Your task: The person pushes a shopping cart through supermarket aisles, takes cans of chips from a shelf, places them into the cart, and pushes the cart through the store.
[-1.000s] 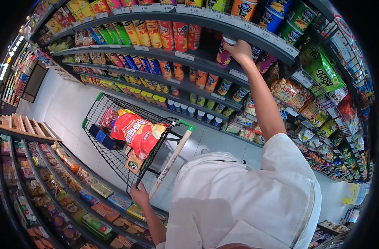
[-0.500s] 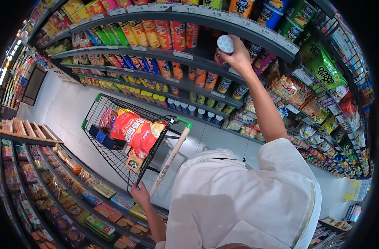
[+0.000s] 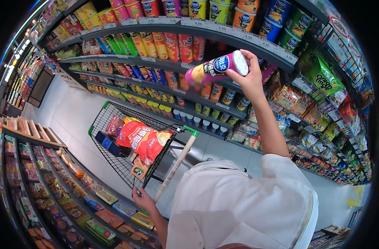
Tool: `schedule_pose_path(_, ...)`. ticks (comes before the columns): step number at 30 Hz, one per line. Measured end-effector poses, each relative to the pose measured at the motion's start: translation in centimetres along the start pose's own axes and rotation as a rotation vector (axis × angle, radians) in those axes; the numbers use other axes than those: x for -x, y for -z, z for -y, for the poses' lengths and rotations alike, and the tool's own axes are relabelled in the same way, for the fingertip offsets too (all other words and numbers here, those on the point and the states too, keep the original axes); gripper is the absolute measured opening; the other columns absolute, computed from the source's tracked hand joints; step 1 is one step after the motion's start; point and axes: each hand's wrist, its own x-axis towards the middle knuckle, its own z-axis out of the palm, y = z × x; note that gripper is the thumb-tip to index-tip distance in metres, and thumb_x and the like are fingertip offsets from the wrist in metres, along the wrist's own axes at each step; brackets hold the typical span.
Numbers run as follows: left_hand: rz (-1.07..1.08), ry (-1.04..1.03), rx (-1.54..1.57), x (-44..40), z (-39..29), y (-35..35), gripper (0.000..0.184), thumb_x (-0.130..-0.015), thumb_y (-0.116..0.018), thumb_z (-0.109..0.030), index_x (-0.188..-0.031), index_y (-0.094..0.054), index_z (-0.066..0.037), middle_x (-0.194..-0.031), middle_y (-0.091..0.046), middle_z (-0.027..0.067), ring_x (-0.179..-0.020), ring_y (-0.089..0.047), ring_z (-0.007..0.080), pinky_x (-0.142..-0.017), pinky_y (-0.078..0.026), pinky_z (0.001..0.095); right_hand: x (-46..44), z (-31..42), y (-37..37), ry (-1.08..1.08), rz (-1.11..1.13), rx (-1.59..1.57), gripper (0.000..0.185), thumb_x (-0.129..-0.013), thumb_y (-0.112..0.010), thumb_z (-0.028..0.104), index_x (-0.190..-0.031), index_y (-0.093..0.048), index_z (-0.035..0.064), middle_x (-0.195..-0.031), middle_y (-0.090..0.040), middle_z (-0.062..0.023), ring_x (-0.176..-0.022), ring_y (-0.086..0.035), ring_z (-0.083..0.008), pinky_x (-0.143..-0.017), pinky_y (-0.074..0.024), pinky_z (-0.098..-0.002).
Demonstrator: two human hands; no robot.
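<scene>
A purple chip canister [image 3: 216, 67] with a pale lid is gripped near its lid end by my right hand [image 3: 246, 74], tilted almost sideways in front of the snack shelf. My left hand [image 3: 143, 200] is closed at the near corner of the wire shopping cart [image 3: 115, 168], beside the long pale handle [image 3: 175, 169]. Inside the cart lie a large red snack bag [image 3: 144, 140], a dark blue box [image 3: 109, 145], a smaller red package [image 3: 114, 125] and a small brown package [image 3: 139, 169].
Curved shelves with price strips [image 3: 222, 28] hold cups and canisters across the top. Green snack bags [image 3: 324, 76] hang at the right. A second shelf of packaged food [image 3: 69, 203] runs along the lower left. Pale tiled floor [image 3: 69, 108] lies between them.
My right hand has drawn the purple canister out from the shelf and tipped it, so its side label now shows. My left hand has stayed at the cart; the view has shifted slightly.
</scene>
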Motion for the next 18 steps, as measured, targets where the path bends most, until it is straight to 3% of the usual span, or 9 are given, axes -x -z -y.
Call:
schedule_pose_path(2,0.0,-0.053,0.078,0.5,-2.7,-1.2,0.038,-0.1,-0.069,-0.011,-0.134,-0.063,0.004,-0.134,-0.065,0.0188,-0.12,-0.064,0.0302,-0.104,-0.049,0.0412,0.2,-0.2,-0.4,-0.204,0.078,-0.33,0.069,-0.086,-0.085,0.012,-0.142,-0.047,0.0012,-0.13,-0.062,-0.0109,-0.12,-0.062,-0.0183,-0.104,-0.0515,-0.0343)
schedule_pose_path(5,0.166,0.009,0.472,0.6,-9.2,-2.8,0.043,-0.099,-0.067,-0.006,-0.14,-0.059,0.003,-0.14,-0.062,0.0173,-0.125,-0.062,0.0267,-0.104,-0.05,0.0375,2.1,1.1,-2.1,-0.49,0.201,-0.578,0.063,-0.09,-0.081,0.017,-0.141,-0.047,0.0038,-0.13,-0.063,-0.0094,-0.118,-0.064,-0.0163,-0.101,-0.0545,-0.0352)
schedule_pose_path(8,0.396,-0.012,0.722,0.6,-13.6,-4.4,0.055,-0.099,-0.066,-0.007,-0.151,-0.047,0.0,-0.15,-0.055,0.0165,-0.135,-0.057,0.0282,-0.101,-0.054,0.0367,4.4,1.1,-4.2,-0.579,0.332,-0.651,0.064,-0.089,-0.082,0.021,-0.141,-0.047,0.0061,-0.127,-0.063,-0.0072,-0.116,-0.065,-0.0169,-0.1,-0.0554,-0.0363)
schedule_pose_path(10,0.616,0.191,1.047,1.1,-17.8,-3.7,0.066,-0.102,-0.066,-0.017,-0.159,-0.034,-0.003,-0.157,-0.047,0.0163,-0.137,-0.055,0.0302,-0.099,-0.057,0.041,5.8,1.2,-5.6,-0.618,0.443,-0.708,0.066,-0.088,-0.082,0.021,-0.143,-0.047,0.0072,-0.128,-0.062,-0.0065,-0.117,-0.064,-0.0176,-0.102,-0.0543,-0.0375)
schedule_pose_path(12,0.82,0.27,1.191,1.3,-19.4,-3.7,0.077,-0.104,-0.066,-0.038,-0.163,-0.024,-0.012,-0.159,-0.044,0.0153,-0.136,-0.055,0.0322,-0.095,-0.059,0.0437,7.1,0.4,-6.8,-0.65,0.55,-0.723,0.076,-0.082,-0.087,0.026,-0.145,-0.047,0.0106,-0.129,-0.062,-0.0049,-0.12,-0.062,-0.0179,-0.104,-0.0527,-0.0366)
schedule_pose_path(15,0.961,0.363,1.338,1.9,-21.8,-2.5,0.075,-0.104,-0.066,-0.035,-0.163,-0.025,-0.014,-0.155,-0.047,0.0158,-0.13,-0.061,0.0318,-0.09,-0.062,0.0439,8.6,1.2,-8.3,-0.677,0.669,-0.731,0.08,-0.082,-0.087,0.024,-0.148,-0.045,0.009,-0.134,-0.061,-0.0071,-0.124,-0.062,-0.0194,-0.106,-0.0514,-0.0364)
schedule_pose_path(18,0.948,0.409,1.217,2.6,-22.1,-2.3,0.069,-0.104,-0.067,-0.03,-0.159,-0.029,-0.011,-0.149,-0.051,0.0167,-0.122,-0.066,0.0299,-0.087,-0.064,0.0416,9.6,0.9,-9.4,-0.688,0.758,-0.732,0.083,-0.083,-0.086,0.022,-0.152,-0.042,0.008,-0.14,-0.06,-0.01,-0.128,-0.06,-0.0206,-0.108,-0.0507,-0.0366)
